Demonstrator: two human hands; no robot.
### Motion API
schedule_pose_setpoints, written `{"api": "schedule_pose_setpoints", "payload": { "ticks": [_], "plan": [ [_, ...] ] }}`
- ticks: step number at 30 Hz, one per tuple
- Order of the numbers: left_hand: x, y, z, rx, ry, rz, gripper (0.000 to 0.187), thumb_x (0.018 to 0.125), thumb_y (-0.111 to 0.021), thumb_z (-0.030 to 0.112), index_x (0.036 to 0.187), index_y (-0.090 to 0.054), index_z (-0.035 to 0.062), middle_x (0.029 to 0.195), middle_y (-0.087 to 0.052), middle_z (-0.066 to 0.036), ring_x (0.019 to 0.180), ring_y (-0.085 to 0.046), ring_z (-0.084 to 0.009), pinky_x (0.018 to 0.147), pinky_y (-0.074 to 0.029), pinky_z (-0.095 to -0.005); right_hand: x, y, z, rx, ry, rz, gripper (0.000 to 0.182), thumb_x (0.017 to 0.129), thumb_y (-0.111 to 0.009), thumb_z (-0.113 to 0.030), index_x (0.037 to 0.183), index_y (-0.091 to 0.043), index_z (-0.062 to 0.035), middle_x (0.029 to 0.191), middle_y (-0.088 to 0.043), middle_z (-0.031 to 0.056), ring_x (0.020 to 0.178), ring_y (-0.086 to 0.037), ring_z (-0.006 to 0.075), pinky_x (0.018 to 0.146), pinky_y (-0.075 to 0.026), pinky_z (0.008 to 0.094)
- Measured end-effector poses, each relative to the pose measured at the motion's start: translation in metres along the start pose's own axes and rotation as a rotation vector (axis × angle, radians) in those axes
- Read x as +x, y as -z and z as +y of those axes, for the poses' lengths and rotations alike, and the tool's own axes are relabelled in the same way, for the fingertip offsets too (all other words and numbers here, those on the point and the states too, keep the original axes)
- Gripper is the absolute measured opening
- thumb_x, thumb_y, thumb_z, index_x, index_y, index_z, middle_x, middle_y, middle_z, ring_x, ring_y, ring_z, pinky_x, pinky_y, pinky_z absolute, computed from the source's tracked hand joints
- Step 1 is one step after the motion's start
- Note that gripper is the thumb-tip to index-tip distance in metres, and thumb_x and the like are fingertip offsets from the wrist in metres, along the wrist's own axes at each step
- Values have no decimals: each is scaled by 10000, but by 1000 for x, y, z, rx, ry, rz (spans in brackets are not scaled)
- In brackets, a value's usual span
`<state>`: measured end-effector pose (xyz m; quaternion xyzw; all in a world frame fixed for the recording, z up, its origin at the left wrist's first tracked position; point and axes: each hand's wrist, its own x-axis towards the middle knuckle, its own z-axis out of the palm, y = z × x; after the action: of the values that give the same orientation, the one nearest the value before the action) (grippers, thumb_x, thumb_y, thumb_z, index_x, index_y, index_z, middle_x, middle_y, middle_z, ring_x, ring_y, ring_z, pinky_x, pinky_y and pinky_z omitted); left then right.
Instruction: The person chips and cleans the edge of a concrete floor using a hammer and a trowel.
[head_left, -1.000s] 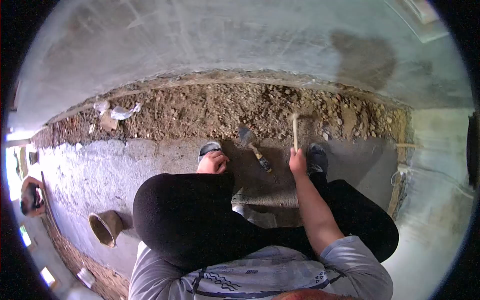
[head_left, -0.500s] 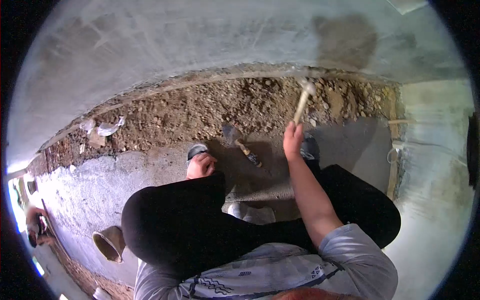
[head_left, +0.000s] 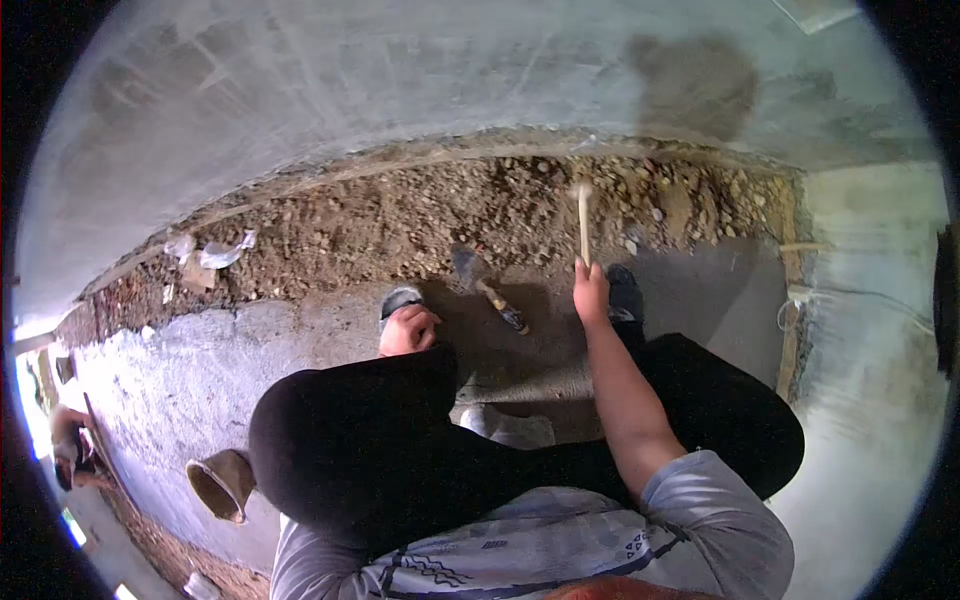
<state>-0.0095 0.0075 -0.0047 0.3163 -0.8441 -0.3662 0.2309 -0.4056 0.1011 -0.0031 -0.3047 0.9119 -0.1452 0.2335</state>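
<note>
My right hand (head_left: 591, 290) is wrapped around the pale handle of a hammer (head_left: 584, 228). The hammer's head, slightly blurred, is over the strip of gravel and dirt (head_left: 400, 215) along the wall. Resting by my knee, just above a shoe (head_left: 401, 297), my left hand (head_left: 408, 330) has its fingers curled in with nothing visible in them. Between my feet lies a trowel (head_left: 503, 308), its dark blade toward the gravel and its handle toward me.
A plastered wall (head_left: 400, 80) runs across the far side. Plastic scraps (head_left: 220, 256) lie on the dirt at left. A bucket (head_left: 236, 480) lies tipped beside my knee. Another person (head_left: 70, 440) crouches far left. A thin cable (head_left: 860, 293) hangs along the right wall.
The hammer and my right hand have come back toward me, with the head shifting a little left, away from the wall's base. My left hand has stayed nearly still.
</note>
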Motion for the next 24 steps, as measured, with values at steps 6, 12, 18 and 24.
{"api": "schedule_pose_setpoints", "payload": {
  "ticks": [6,12,18,24],
  "plan": [
    [-4,-2,-4,40,34,-33,139,779,-669,82,915,-693,79,889,-653,-114,873,-657,-348,781,-536,-450,10,32,-46,608,142,230,437,1086,-491,-399,1153,-525,31,834,-605,179,723,-607,351,662,-456,489],
    [1,2,1,31,20,-17,142,779,-670,88,916,-675,53,911,-649,-137,879,-647,-370,787,-526,-466,-5,-14,2,-105,-97,-243,518,1066,-490,-447,1154,-543,60,1012,-661,279,944,-656,464,800,-497,539],
    [0,0,-3,-2,-22,-14,122,784,-661,71,902,-676,43,881,-648,-139,852,-648,-362,775,-525,-449,-13,-10,3,-26,-38,-135,583,1028,-521,-516,1102,-592,58,993,-676,316,957,-646,517,786,-508,565],
    [0,-3,0,-23,-1,-12,132,765,-660,66,893,-680,43,866,-653,-134,826,-656,-355,750,-532,-446,8,50,-53,224,49,39,499,1036,-554,-441,1093,-583,54,843,-647,263,798,-624,491,717,-487,537]
  ]
}}
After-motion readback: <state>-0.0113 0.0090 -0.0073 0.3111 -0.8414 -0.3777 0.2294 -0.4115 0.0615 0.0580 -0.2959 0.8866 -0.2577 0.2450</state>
